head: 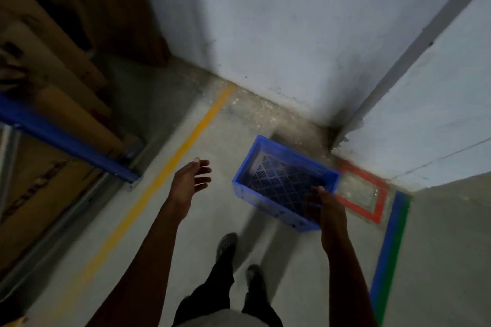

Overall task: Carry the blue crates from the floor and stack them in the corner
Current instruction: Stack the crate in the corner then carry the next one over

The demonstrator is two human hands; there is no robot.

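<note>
One blue crate (284, 180) is in view, carried toward the corner (333, 130) where the two white walls meet. It is not yet set down, as far as I can judge: the right hand (328, 210) grips its near right rim, thumb inside the wall and fingers below, and the crate seems to hang above the floor, tilted, with blur around it. No crate stands in the corner, so no stack has been started there; this looks like the first one to go in, or at least the only one shown. Whether more crates wait elsewhere cannot be told.

The crate sits just short of the corner and to its left, beside the red tape square (365, 194) marked on the floor at the foot of the right wall. It is open side up, empty, its lattice bottom showing. Its long axis runs from the near right, at the hand, away to the far left, so one short end points roughly toward the back wall left of the corner and one long side faces the red square.

The left hand (190, 180) is free, well left of the crate, palm turned inward and fingers loosely spread, holding nothing.
</note>
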